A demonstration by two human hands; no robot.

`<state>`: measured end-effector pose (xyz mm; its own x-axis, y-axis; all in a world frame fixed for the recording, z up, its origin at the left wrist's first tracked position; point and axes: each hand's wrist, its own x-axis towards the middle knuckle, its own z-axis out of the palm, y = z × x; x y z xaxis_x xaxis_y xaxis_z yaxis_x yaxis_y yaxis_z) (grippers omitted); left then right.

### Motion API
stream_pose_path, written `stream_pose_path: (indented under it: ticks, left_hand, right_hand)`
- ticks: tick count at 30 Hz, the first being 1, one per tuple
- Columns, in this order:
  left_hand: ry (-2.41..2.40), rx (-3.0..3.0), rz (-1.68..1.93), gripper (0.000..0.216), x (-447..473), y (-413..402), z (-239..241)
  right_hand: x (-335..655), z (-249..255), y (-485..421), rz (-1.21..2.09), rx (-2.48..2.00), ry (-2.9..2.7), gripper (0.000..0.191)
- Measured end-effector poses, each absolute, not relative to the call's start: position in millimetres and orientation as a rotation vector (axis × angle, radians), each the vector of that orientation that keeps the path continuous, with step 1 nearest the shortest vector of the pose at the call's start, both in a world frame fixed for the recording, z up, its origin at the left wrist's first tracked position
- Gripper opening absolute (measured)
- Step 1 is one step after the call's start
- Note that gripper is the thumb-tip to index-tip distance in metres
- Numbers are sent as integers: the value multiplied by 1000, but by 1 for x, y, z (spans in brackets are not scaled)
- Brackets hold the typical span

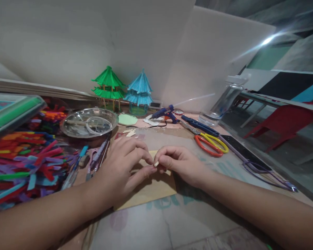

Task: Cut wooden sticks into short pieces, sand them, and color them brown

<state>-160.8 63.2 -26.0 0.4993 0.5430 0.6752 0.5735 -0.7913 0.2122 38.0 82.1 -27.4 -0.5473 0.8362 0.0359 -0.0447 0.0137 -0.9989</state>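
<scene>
My left hand (129, 161) and my right hand (178, 161) meet fingertip to fingertip over a yellow sheet (143, 194). Between the pinched thumb and forefinger of the right hand is a small pale stick piece (156, 164). The left thumb and forefinger close on its near end; the fingers partly hide the piece. Just beyond the left hand lie several short pale sticks (129, 132). Farther back are a light green paper disc (127, 119) and a blue glue gun (165, 113) resting on a white scrap.
Green (109, 83) and blue (140, 90) tiered-roof models stand by the wall. Colourful fuzzy strips (23, 166) and a silver plate (88, 133) fill the left. Scissors (208, 144), a phone (246, 152) and a clear jar (219, 104) lie or stand at right.
</scene>
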Motion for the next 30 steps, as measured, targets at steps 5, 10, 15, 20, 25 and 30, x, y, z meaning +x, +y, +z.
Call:
stream_pose_path:
  ticks: [5, 10, 15, 20, 25, 30]
  left_hand:
    - [-978, -2682, -1187, 16, -161, 63, -27]
    - [-945, -2674, -1200, 15, -162, 63, -27]
    - [-933, -2651, -1209, 10, -162, 62, -25]
    - [-1087, -2701, -1187, 19, -160, 63, -25]
    - [-1219, -2903, -888, 12, -159, 65, -31]
    - [-1291, -2937, -793, 10, -157, 64, -34]
  right_hand:
    - [37, -26, 80, 1568, -854, -1656, 47]
    - [36, -27, 80, 1569, -855, -1627, 32]
    - [36, -27, 79, 1478, -852, -1679, 19]
    - [45, -22, 87, 742, -868, -2072, 13]
    - [63, -26, 114, 194, -954, -2265, 16]
    - [60, -29, 131, -138, -990, -2417, 13]
